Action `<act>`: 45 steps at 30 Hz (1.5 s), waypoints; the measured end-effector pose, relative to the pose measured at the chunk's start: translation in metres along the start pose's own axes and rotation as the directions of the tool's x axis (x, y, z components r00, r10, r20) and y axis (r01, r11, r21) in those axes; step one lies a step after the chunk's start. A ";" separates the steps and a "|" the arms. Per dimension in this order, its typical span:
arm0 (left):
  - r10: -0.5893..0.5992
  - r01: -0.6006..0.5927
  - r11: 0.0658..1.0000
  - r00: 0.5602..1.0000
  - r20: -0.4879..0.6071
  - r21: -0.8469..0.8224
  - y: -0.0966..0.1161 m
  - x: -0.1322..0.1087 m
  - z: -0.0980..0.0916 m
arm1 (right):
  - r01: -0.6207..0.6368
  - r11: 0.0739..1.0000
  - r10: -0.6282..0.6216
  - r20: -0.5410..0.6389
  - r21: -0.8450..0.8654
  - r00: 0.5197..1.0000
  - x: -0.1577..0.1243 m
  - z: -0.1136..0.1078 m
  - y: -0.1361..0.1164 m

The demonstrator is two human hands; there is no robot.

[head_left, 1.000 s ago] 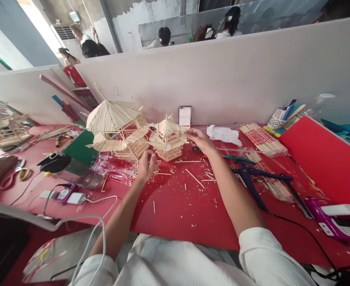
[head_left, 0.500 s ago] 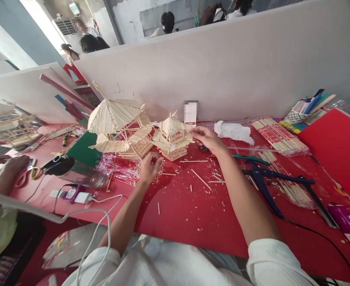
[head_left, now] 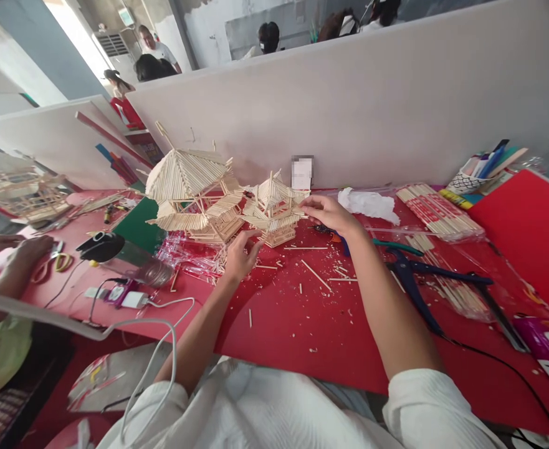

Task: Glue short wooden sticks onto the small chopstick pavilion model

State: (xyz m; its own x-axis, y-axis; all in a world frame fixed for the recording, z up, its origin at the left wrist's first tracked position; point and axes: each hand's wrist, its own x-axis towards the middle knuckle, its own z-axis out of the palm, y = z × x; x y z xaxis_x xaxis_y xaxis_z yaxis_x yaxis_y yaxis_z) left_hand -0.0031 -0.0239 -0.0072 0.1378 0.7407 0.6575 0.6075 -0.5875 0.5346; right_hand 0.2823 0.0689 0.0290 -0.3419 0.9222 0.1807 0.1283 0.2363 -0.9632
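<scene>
A small pagoda model (head_left: pixel 274 211) made of thin wooden sticks stands on the red table (head_left: pixel 311 324). My right hand (head_left: pixel 329 213) rests against its right roof edge, fingers pinched on the sticks. My left hand (head_left: pixel 241 257) is just in front of the model's base, fingers curled with the forefinger reaching toward it; I cannot make out anything in it. A larger stick pagoda (head_left: pixel 189 193) stands to the left, touching the small one.
Loose sticks and chips litter the table. Blue-handled pliers (head_left: pixel 424 280), stick bundles (head_left: pixel 437 215), white tissue (head_left: pixel 367 204) and a purple glue gun (head_left: pixel 548 349) lie right. A black tool (head_left: pixel 100 246), charger and white cable sit left. Another person's hands (head_left: pixel 17 255) hold scissors far left.
My left hand has risen from the pile of chips toward the small model's base, its fingers loosening. My right hand stays on the roof edge. The view shifted slightly.
</scene>
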 end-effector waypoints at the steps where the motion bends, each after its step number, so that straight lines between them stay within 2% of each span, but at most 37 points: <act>1: 0.002 -0.002 1.000 1.000 -0.001 0.003 0.001 0.000 0.002 | 0.004 1.000 -0.004 0.006 -0.010 1.000 0.000 0.000 0.000; 9: -0.063 0.063 0.998 0.997 -0.043 0.012 0.013 0.008 0.012 | 0.041 0.999 -0.040 0.017 -0.007 0.999 0.001 -0.002 -0.001; 14: 0.005 -0.004 0.992 1.000 -0.009 0.127 0.021 0.020 0.008 | 0.028 1.000 -0.028 0.025 0.000 0.999 0.001 -0.003 0.000; 18: 0.060 -0.073 0.974 0.996 0.067 0.216 0.026 0.026 0.007 | 0.025 1.000 -0.025 0.023 -0.003 0.999 0.000 -0.003 0.004; 22: 0.064 -0.080 0.965 0.995 0.072 0.250 0.029 0.025 0.008 | 0.024 1.000 -0.024 0.021 -0.003 1.000 0.000 -0.004 0.006; 31: 0.140 -0.142 0.971 0.990 0.024 0.191 0.021 0.015 0.006 | 0.013 1.000 -0.013 0.018 -0.018 1.000 -0.002 -0.003 0.002; 40: 0.094 -0.091 0.989 0.995 -0.027 0.120 0.013 0.013 0.008 | 0.022 0.999 -0.021 0.020 -0.037 1.000 -0.002 -0.003 0.000; 45: -0.004 0.007 0.999 0.999 -0.054 0.048 0.015 0.014 0.010 | 0.024 0.999 -0.023 0.019 -0.029 1.000 -0.002 -0.003 0.001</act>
State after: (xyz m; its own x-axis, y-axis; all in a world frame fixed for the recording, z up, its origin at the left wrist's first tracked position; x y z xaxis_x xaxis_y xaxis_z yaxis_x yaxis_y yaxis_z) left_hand 0.0158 -0.0195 0.0049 0.0932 0.7246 0.6828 0.6453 -0.5662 0.5128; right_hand 0.2858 0.0683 0.0286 -0.3621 0.9105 0.1995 0.1471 0.2672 -0.9524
